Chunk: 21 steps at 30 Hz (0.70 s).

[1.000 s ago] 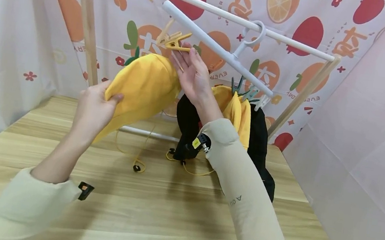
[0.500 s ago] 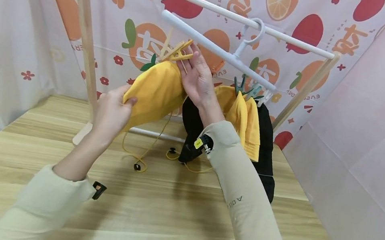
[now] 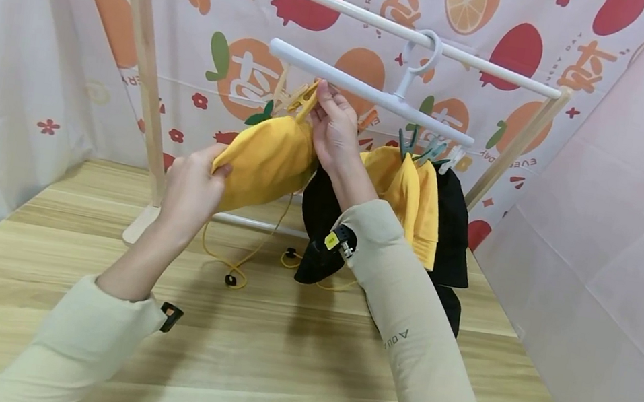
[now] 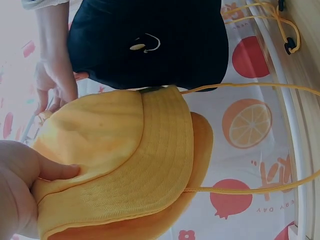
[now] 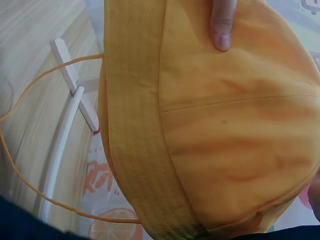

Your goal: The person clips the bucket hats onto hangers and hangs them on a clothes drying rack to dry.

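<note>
My left hand [image 3: 192,184] grips the edge of a yellow brimmed hat [image 3: 269,160], its thumb lying on the cloth in the left wrist view. A small green leaf [image 3: 261,113] sticks up behind the crown. With thumb and fingertips my right hand [image 3: 337,132] pinches a yellow clothespin [image 3: 307,100] at the hat's top; whether its jaws bite the cloth I cannot tell. A paler clothespin [image 3: 280,87] is just behind it, below the left end of a light blue hanger [image 3: 338,81]. From the hat's brim hangs a yellow cord [image 4: 240,190].
The hanger hooks over a white rail [image 3: 370,22] on wooden posts. At its right end, dark green and pale clothespins [image 3: 432,151] hold another yellow hat [image 3: 414,199] and a black hat [image 3: 454,239]. A wooden table [image 3: 253,355] lies below; printed cloth hangs behind.
The hanger's left end has come down. The held hat has shifted right with my left hand, and the yellow clothespin has swung from sideways to upright in my right fingers.
</note>
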### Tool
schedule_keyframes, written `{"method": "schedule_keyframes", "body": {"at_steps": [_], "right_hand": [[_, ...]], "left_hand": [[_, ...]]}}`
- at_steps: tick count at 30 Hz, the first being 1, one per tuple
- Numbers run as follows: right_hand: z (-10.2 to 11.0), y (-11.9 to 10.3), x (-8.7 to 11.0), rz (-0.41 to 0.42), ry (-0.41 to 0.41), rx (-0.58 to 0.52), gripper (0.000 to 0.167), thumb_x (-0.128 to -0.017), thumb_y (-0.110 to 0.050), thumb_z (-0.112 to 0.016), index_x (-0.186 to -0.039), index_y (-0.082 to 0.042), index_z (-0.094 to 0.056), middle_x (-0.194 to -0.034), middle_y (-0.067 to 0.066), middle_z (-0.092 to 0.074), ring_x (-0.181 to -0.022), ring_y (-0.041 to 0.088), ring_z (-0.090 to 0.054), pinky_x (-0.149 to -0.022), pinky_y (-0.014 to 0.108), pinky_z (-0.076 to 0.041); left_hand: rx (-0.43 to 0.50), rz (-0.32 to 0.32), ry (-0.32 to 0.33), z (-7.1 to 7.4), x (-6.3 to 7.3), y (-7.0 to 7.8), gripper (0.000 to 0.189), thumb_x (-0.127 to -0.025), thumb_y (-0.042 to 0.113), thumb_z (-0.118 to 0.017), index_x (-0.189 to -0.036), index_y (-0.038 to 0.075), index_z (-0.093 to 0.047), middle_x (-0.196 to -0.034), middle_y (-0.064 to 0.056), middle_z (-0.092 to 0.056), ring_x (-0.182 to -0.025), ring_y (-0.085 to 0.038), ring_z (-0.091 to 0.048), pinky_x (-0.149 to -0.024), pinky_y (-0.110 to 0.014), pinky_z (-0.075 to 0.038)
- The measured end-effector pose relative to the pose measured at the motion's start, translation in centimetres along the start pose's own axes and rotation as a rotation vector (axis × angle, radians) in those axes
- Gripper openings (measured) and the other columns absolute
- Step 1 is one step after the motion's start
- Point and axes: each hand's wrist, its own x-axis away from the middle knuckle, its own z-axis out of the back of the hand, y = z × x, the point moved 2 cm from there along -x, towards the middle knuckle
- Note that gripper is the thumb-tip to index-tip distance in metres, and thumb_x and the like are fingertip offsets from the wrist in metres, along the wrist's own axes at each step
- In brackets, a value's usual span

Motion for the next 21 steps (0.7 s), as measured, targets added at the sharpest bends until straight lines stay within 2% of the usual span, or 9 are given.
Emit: {"method": "schedule_keyframes", "body": {"at_steps": [6, 10, 16, 18, 21], "right_hand": [[-0.1, 0.0, 0.1, 0.003, 0.028, 0.034, 0.015, -0.094, -0.003, -0.046, -0.087, 0.002, -0.057, -0.082, 0.007, -0.056, -0.074, 0.013, -0.051, -0.068, 0.022, -0.041], [0.2, 0.0, 0.2, -0.004, 0.025, 0.073, 0.012, -0.094, -0.003, -0.047, -0.089, 0.002, -0.056, -0.084, 0.008, -0.054, -0.073, 0.013, -0.049, -0.067, 0.021, -0.04], [0.5, -0.1, 0.2, -0.01, 0.004, 0.102, 0.012, -0.094, -0.003, -0.047, -0.091, 0.003, -0.056, -0.087, 0.009, -0.056, -0.079, 0.014, -0.052, -0.073, 0.023, -0.043], [0.6, -0.1, 0.3, -0.024, -0.027, 0.111, 0.017, -0.096, -0.005, -0.045, -0.1, 0.007, -0.055, -0.092, 0.01, -0.056, -0.083, 0.015, -0.052, -0.077, 0.024, -0.043], [0.9, -0.1, 0.5, -0.048, -0.075, 0.115, 0.029, -0.097, -0.007, -0.04, -0.119, 0.011, -0.049, -0.111, 0.018, -0.056, -0.099, 0.019, -0.054, -0.086, 0.025, -0.041]], "left_hand": [[0.0, -0.013, 0.006, 0.0, -0.3, 0.3, 0.021, -0.085, -0.006, -0.058, -0.105, -0.003, -0.065, -0.097, -0.023, -0.063, -0.084, -0.042, -0.058, -0.071, -0.054, -0.042], [-0.007, -0.013, 0.017, -0.1, -0.8, 0.7, 0.022, -0.084, -0.007, -0.058, -0.104, -0.003, -0.065, -0.097, -0.022, -0.064, -0.086, -0.042, -0.058, -0.075, -0.055, -0.042], [-0.01, -0.014, -0.042, -0.4, -0.9, 1.5, 0.019, -0.085, -0.007, -0.058, -0.103, -0.004, -0.064, -0.094, -0.022, -0.064, -0.085, -0.041, -0.058, -0.077, -0.053, -0.043], [-0.007, -0.012, -0.056, -0.6, -0.8, 1.6, 0.018, -0.085, -0.007, -0.058, -0.102, -0.003, -0.064, -0.091, -0.022, -0.064, -0.082, -0.039, -0.058, -0.076, -0.052, -0.043], [-0.007, -0.017, -0.069, -1.0, -0.6, 1.6, 0.016, -0.086, -0.007, -0.057, -0.1, -0.003, -0.062, -0.087, -0.021, -0.063, -0.077, -0.037, -0.057, -0.071, -0.051, -0.044]]}}
